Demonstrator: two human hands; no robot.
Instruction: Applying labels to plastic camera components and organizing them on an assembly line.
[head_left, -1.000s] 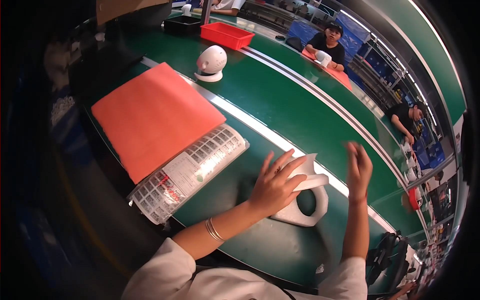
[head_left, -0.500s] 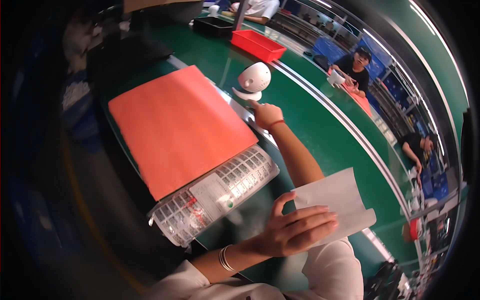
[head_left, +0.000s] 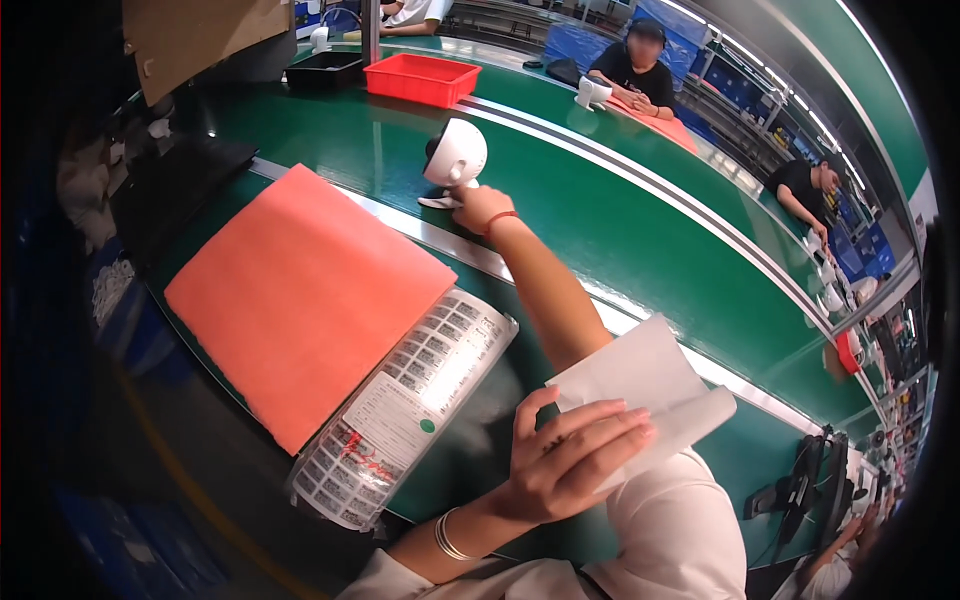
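Note:
My left hand (head_left: 575, 460), with silver bangles on its wrist, holds a slightly curled white sheet (head_left: 640, 385), fingers lying over it. My right arm, with a red cord at the wrist, reaches out across the green bench. At its end, my right hand (head_left: 484, 210) is closed at the lower back of a white rounded camera (head_left: 460, 155) on a curved stand. The camera's dark front points left; my fingertips are partly hidden at the stand. Nearer me lie an orange-pink mat (head_left: 310, 300) and a clear-wrapped pack of printed label sheets (head_left: 405, 410).
A red tray (head_left: 422, 82) and a black tray (head_left: 325, 68) stand at the far side. Metal rails (head_left: 690, 375) run along the green bench. A co-worker (head_left: 640, 75) sits across with another white camera (head_left: 592, 92). Black stands (head_left: 800, 480) are at right.
My right hand has come against the camera's stand. The camera has turned, so its dark front now shows. My view has shifted; the left hand still holds the sheet.

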